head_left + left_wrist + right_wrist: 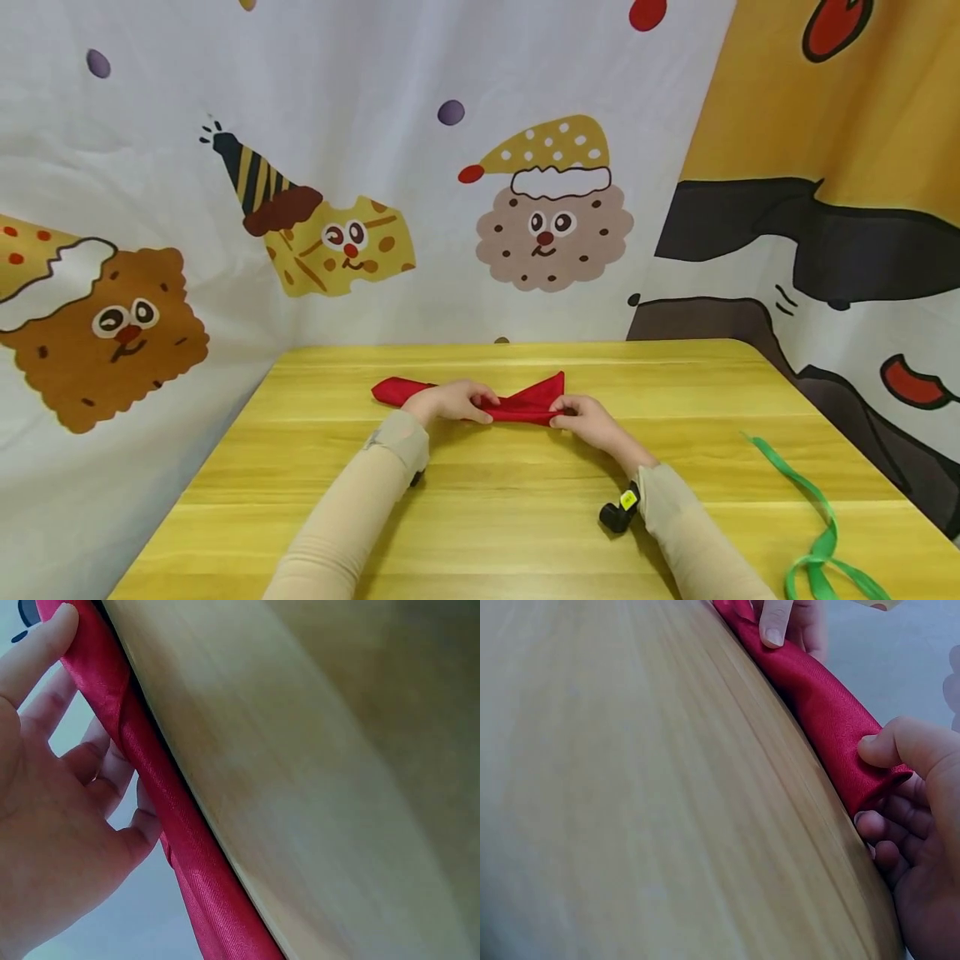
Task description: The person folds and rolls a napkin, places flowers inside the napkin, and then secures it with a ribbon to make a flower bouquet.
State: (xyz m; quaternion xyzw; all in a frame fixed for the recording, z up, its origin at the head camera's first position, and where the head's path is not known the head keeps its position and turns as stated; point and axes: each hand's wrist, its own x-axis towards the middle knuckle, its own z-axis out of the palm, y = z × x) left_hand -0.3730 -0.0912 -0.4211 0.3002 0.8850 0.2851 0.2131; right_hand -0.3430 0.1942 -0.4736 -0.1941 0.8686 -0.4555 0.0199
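Observation:
A shiny red scarf lies across the far half of the table, folded into a long narrow strip. One pointed corner stands up near its right end, and its left end tapers to a blunt tip. My left hand pinches the strip near the middle, thumb on the near side and fingers behind. At the right end my right hand grips the scarf, its thumb pressing the outer face and its fingers curled under the rolled edge. In the left wrist view the scarf runs diagonally past my spread fingers.
A green ribbon lies loosely curled at the table's right front. The wooden tabletop ends at the back against a white curtain with cartoon prints. A small black camera is strapped to my right wrist.

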